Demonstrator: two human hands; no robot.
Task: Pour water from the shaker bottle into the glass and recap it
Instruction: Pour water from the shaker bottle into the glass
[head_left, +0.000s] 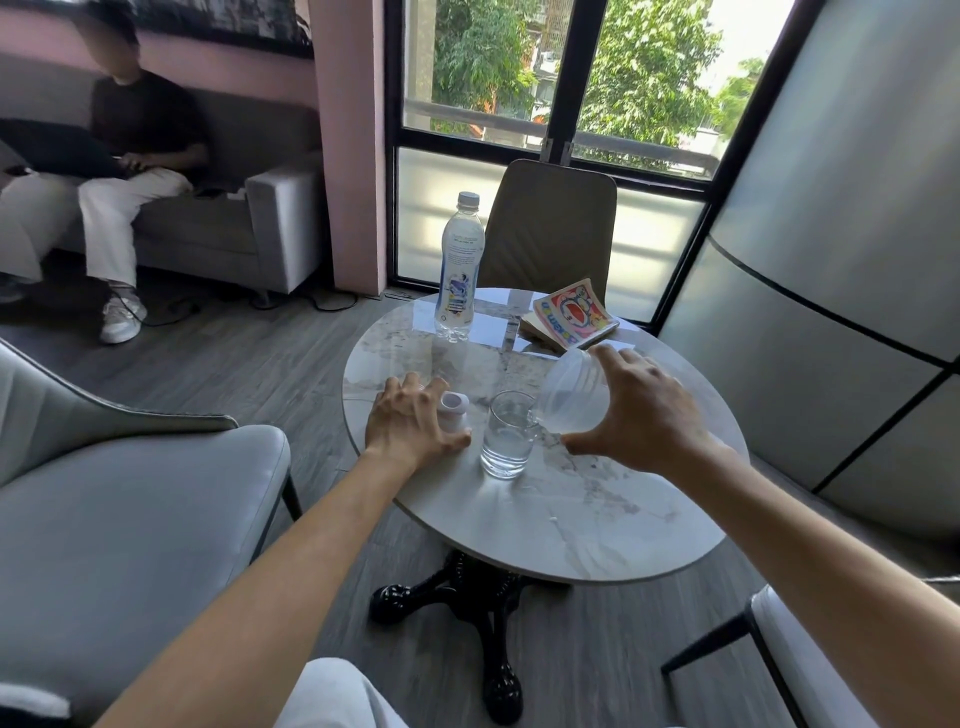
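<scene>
My right hand (641, 415) grips the translucent shaker bottle (574, 397), which is tilted steeply with its mouth over the rim of the clear glass (508, 435). Water lies in the bottom of the glass, which stands upright on the round marble table (571, 525). My left hand (413, 423) rests on the tabletop left of the glass, covering the white cap (453, 408), whose open end peeks out past my fingers.
A tall plastic water bottle (458, 270) stands at the table's far edge, with a colourful comic book (571, 314) to its right. A brown chair (550, 228) faces me across the table, a grey armchair (130, 493) sits left. A person sits on the sofa (260, 223).
</scene>
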